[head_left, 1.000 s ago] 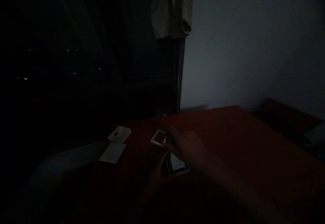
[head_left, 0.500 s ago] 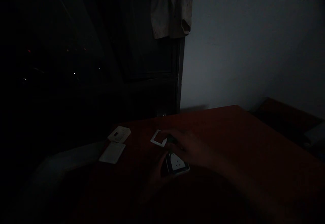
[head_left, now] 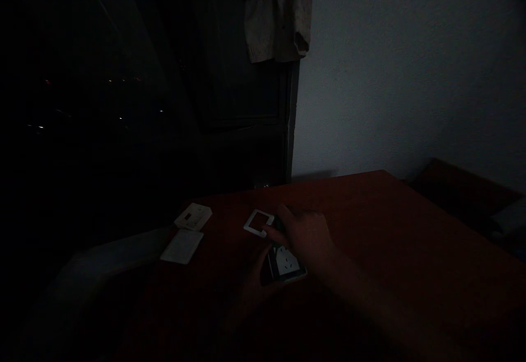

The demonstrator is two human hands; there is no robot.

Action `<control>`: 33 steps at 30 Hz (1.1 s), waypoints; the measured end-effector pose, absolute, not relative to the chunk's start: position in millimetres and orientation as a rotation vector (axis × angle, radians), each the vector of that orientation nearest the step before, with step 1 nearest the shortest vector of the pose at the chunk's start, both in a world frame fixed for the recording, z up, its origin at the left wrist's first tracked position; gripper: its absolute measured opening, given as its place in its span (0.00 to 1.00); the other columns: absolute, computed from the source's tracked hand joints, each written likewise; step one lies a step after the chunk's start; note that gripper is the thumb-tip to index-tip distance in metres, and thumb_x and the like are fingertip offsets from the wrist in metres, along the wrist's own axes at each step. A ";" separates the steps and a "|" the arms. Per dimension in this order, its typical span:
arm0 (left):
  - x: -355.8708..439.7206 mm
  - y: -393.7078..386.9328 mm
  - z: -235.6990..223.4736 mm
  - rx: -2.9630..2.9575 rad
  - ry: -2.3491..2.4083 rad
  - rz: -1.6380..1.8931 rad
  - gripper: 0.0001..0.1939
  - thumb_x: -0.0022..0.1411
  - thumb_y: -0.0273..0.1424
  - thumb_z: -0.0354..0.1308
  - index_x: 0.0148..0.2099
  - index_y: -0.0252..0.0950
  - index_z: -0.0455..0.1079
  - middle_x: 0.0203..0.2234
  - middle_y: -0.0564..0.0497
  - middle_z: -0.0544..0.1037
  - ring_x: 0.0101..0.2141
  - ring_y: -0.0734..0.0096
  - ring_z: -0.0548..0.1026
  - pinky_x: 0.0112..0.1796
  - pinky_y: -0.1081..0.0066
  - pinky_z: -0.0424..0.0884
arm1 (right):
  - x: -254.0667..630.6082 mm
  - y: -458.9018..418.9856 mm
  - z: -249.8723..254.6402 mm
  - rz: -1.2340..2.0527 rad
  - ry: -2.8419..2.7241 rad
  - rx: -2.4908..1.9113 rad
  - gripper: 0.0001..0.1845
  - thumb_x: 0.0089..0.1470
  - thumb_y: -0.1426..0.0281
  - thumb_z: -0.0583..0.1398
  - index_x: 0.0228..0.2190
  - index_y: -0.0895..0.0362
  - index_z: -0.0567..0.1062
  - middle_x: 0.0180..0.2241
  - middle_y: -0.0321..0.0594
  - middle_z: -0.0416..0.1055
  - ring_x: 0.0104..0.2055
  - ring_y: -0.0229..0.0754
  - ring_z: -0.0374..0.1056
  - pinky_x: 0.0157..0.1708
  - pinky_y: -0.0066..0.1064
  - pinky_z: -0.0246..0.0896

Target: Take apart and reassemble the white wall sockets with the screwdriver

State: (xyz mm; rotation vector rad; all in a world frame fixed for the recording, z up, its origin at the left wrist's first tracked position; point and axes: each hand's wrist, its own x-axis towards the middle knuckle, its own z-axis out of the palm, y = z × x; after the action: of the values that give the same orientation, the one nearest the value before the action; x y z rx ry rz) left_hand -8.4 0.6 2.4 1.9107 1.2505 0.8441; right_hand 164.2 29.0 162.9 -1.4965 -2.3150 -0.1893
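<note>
My left hand (head_left: 257, 285) is wrapped around the lower left side of a wall socket (head_left: 286, 262), which has a white slotted face in a dark surround. Above the socket, my right hand (head_left: 306, 233) is closed around the dark green handle of a screwdriver (head_left: 279, 224). The screwdriver points down at the socket's far edge; its tip is hidden in the dark. Just beyond the hands, a white square frame (head_left: 250, 226) lies flat.
On the left of the reddish-brown table (head_left: 353, 197) lie a pale box-like part (head_left: 199, 217) with a small dark slot and a flat white plate (head_left: 182, 247). A dark window stands behind. Cloth (head_left: 277, 22) hangs beside the pale wall (head_left: 390, 77).
My right hand loosens and shifts its fingers on the screwdriver handle, then closes around it again. My left hand and the socket stay in place.
</note>
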 end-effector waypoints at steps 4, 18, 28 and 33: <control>-7.0 -0.3 10.8 1.876 1.257 0.826 0.42 0.52 0.46 0.63 0.65 0.41 0.53 0.63 0.42 0.58 0.62 0.49 0.57 0.59 0.49 0.56 | 162.1 28.3 163.7 -0.233 -2.314 -1.510 0.25 0.59 0.48 0.48 0.34 0.54 0.71 0.27 0.42 0.76 0.25 0.43 0.71 0.21 0.29 0.41; -8.0 -1.8 -3.2 1.742 1.277 0.823 0.43 0.52 0.42 0.65 0.65 0.43 0.52 0.63 0.42 0.58 0.62 0.51 0.57 0.59 0.50 0.57 | 193.9 38.4 160.9 0.288 -2.053 -1.323 0.16 0.56 0.56 0.57 0.30 0.56 0.75 0.27 0.39 0.75 0.27 0.38 0.70 0.26 0.27 0.55; -9.8 -4.6 2.0 1.742 1.316 0.776 0.42 0.51 0.40 0.66 0.65 0.43 0.54 0.63 0.43 0.57 0.62 0.51 0.57 0.59 0.52 0.58 | 248.3 43.9 80.2 1.044 -1.159 -1.337 0.21 0.48 0.51 0.61 0.27 0.57 0.75 0.27 0.41 0.73 0.26 0.40 0.68 0.25 0.30 0.65; -16.2 3.8 8.4 1.807 1.373 0.788 0.31 0.57 0.36 0.61 0.62 0.43 0.59 0.61 0.44 0.61 0.61 0.56 0.59 0.60 0.53 0.57 | 243.0 20.6 52.1 1.336 -1.074 -1.259 0.15 0.47 0.58 0.63 0.35 0.55 0.78 0.39 0.46 0.75 0.38 0.45 0.72 0.33 0.34 0.69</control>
State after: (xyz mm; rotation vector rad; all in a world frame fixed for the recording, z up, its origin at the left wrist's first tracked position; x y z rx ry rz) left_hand -16.2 3.8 8.4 1.8073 1.3733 0.7876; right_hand 243.0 20.6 52.1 -1.2591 -1.0741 1.3363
